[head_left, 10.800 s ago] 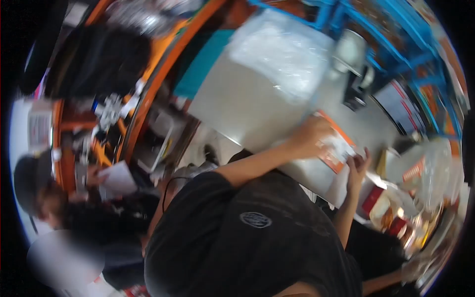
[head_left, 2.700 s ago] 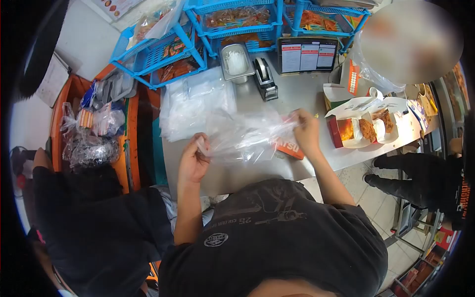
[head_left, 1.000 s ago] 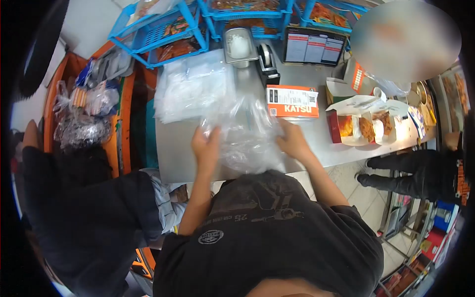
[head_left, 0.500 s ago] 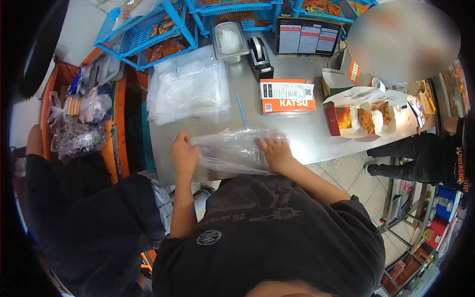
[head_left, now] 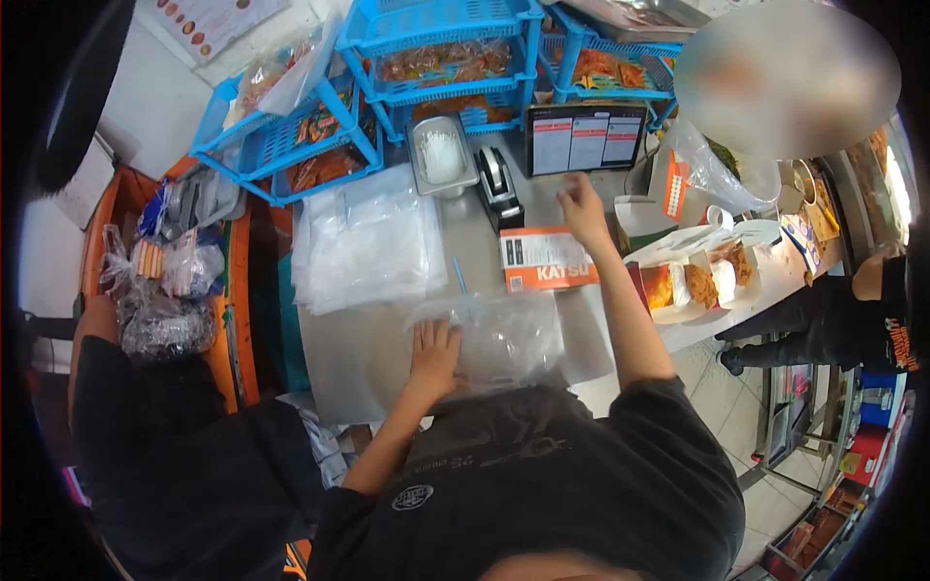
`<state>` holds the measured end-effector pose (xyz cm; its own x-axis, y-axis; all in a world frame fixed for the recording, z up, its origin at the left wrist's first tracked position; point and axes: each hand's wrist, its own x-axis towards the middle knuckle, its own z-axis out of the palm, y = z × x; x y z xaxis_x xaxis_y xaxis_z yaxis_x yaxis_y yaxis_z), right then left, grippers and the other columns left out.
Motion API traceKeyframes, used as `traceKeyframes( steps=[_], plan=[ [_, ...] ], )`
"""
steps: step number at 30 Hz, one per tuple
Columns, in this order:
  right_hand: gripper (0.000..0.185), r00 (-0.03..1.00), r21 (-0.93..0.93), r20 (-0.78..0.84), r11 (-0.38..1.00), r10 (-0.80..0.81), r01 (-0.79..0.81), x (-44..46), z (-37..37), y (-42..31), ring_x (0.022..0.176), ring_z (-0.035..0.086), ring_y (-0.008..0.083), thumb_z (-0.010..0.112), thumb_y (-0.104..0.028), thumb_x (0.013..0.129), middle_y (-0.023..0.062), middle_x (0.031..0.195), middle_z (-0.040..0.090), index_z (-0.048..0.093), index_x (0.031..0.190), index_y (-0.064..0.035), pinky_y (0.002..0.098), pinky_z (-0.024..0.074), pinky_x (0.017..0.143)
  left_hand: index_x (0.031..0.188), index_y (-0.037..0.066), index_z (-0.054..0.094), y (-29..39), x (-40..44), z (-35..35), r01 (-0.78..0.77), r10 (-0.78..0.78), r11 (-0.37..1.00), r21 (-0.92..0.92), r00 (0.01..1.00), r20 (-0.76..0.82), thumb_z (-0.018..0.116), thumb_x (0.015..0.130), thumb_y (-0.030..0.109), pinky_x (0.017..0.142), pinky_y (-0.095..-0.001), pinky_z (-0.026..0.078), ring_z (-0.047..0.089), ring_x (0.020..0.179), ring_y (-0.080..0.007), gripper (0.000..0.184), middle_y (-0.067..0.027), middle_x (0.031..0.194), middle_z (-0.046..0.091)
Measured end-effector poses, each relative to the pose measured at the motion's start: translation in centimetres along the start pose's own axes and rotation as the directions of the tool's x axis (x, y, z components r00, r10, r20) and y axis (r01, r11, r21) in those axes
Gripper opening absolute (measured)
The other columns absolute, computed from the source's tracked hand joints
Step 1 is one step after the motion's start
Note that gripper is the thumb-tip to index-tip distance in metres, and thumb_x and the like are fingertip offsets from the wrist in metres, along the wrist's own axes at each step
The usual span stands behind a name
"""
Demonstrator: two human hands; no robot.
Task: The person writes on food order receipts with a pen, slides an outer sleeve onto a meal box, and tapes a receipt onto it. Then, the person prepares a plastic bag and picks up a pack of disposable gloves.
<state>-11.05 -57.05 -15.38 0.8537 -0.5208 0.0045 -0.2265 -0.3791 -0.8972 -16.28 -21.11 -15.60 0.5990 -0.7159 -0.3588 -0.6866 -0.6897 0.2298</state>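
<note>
My left hand (head_left: 436, 356) lies with its fingers spread on a clear plastic bag (head_left: 523, 339), which is laid out along the front of the steel table. My right hand (head_left: 583, 209) is raised off the bag, just below a tablet (head_left: 587, 140) and above an orange KATSU box (head_left: 542, 277) with a paper slip on top. Its fingers are partly bent and apart, with nothing visible in them. A thin blue stick (head_left: 458, 273) lies behind the bag. To the left is a stack of clear bags (head_left: 368, 247).
A tape dispenser (head_left: 499, 194) and a metal container (head_left: 444, 160) of small white items stand behind. Open cartons (head_left: 635, 283) of fried food sit at right. Blue tiered racks (head_left: 441, 95) line the back. One person is at left, another at right.
My right hand has left the bag and moved up toward the tablet. My left hand has let go of the bag's left end and now rests flat on it. The view has tilted upward.
</note>
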Motion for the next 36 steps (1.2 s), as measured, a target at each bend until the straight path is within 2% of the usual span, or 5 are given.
traceKeyframes(
  steps=[2, 18, 23, 28, 36],
  plan=[
    [0.066, 0.903, -0.379, -0.374, 0.923, -0.211, 0.058, 5.5, 2.0, 3.9, 0.100, 0.047, 0.0364, 0.061, -0.020, 0.078, 0.0241, 0.111, 0.050, 0.034, 0.136, -0.0018, 0.0431, 0.0370, 0.089, 0.133, 0.008, 0.039, -0.2, 0.7, 0.3, -0.025, 0.025, 1.000, 0.000, 1.000, 0.011, 0.083, 0.056, 0.033, 0.110, -0.0547, 0.015, 0.024, 0.134, -0.0413, 0.092, -0.0195, 0.142, 0.030],
    [0.069, 0.729, -0.347, -0.589, 0.924, -0.348, 0.161, 7.3, 3.3, -1.8, 0.101, 0.040, 0.0386, 0.059, -0.009, 0.078, 0.0250, 0.109, 0.043, 0.029, 0.140, -0.0066, 0.0470, 0.0319, 0.091, 0.113, 0.003, 0.058, -1.8, 3.4, -9.2, -0.174, 0.117, 0.711, -0.681, 0.985, -0.129, 0.069, 0.079, 0.023, 0.094, -0.0362, 0.042, 0.055, 0.108, -0.0276, 0.041, -0.0157, 0.113, 0.060],
    [0.002, 0.835, -0.018, -0.073, 0.838, -0.545, 0.545, 6.5, 10.8, -7.8, 0.084, 0.059, 0.0338, 0.060, -0.004, 0.070, 0.0134, 0.079, 0.062, 0.061, 0.069, -0.0032, 0.0408, 0.0471, 0.074, 0.103, 0.001, 0.062, -5.2, 8.3, -11.4, -0.135, -0.141, 0.794, -0.593, 0.908, -0.395, 0.067, 0.080, 0.017, 0.082, -0.0342, 0.047, 0.061, 0.090, -0.0246, 0.029, -0.0132, 0.099, 0.065],
    [0.018, 0.907, -0.815, 0.337, 0.403, -0.254, 0.416, 12.3, 20.8, -7.8, 0.087, 0.060, 0.0267, 0.057, -0.021, 0.076, 0.0083, 0.085, 0.067, 0.071, 0.081, -0.0117, 0.0389, 0.0406, 0.077, 0.100, 0.000, 0.061, -3.0, 10.0, -11.2, -0.251, -0.049, 0.725, -0.641, 0.910, -0.412, 0.066, 0.079, 0.015, 0.081, -0.0359, 0.047, 0.060, 0.091, -0.0264, 0.026, -0.0139, 0.098, 0.064],
    [0.013, 0.898, -0.658, 0.130, 0.641, -0.420, 0.395, 6.4, 9.6, -10.1, 0.086, 0.059, 0.0316, 0.060, -0.012, 0.068, 0.0154, 0.082, 0.065, 0.066, 0.074, -0.0032, 0.0397, 0.0468, 0.074, 0.090, 0.001, 0.065, -4.2, 4.4, -9.1, -0.216, -0.165, 0.711, -0.669, 0.874, -0.457, 0.067, 0.077, 0.009, 0.068, -0.0305, 0.049, 0.063, 0.080, -0.0230, 0.015, -0.0123, 0.086, 0.066]
  ],
)
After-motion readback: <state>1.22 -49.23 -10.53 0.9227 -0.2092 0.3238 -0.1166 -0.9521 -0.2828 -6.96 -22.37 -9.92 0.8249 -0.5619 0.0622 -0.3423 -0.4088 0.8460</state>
